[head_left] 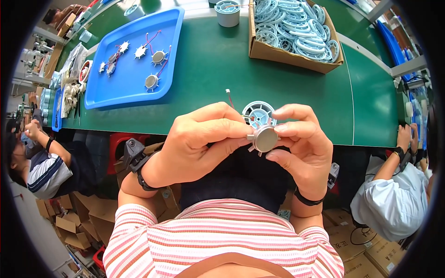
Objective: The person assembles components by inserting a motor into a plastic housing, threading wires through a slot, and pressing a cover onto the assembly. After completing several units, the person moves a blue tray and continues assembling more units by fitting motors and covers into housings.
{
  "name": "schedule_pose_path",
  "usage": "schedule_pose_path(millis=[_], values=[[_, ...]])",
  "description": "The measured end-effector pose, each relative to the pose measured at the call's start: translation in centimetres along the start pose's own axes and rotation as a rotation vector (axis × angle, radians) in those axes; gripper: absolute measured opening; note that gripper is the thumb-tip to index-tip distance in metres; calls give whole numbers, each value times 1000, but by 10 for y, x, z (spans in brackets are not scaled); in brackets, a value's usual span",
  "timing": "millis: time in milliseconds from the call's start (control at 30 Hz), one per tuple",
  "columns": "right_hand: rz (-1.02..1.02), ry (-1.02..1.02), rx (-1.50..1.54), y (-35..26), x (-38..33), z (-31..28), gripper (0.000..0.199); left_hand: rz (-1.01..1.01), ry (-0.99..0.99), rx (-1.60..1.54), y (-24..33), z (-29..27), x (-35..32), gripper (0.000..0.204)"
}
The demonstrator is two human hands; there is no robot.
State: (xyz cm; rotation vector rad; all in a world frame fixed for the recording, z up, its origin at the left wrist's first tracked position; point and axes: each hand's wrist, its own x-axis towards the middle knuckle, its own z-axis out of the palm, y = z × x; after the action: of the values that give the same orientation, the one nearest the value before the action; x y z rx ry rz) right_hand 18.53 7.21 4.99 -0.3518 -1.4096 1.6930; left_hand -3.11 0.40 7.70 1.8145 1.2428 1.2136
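Observation:
Over the near edge of the table I hold a small disc-shaped motor with a smooth silver face and short tabs around its rim. My left hand pinches it at its left side, thumb against forefinger. At the opposite rim, the thumb and fingers of my right hand close around it. A red lead with a white connector sticks up just beyond my left fingers. Right behind the motor is a light blue round spoked plastic part, partly hidden by my fingers and the motor.
A blue tray at the far left bears several similar motors with red leads. At the back right, a cardboard box is heaped with light blue plastic rings. A pale blue cup stands between them. Other people sit at both sides.

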Motion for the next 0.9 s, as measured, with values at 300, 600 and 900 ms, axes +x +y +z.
schedule_pose_path(millis=[300,600,900], values=[[-254,-20,-715,7,14,-12,41,-118,154,110,-18,4,-1,18],[-179,-76,-810,9,20,-15,36,-284,180,-160,-44,25,-14,8],[-149,-107,-1032,2,16,-10,39,-261,125,-224,-58,33,-22,5]])
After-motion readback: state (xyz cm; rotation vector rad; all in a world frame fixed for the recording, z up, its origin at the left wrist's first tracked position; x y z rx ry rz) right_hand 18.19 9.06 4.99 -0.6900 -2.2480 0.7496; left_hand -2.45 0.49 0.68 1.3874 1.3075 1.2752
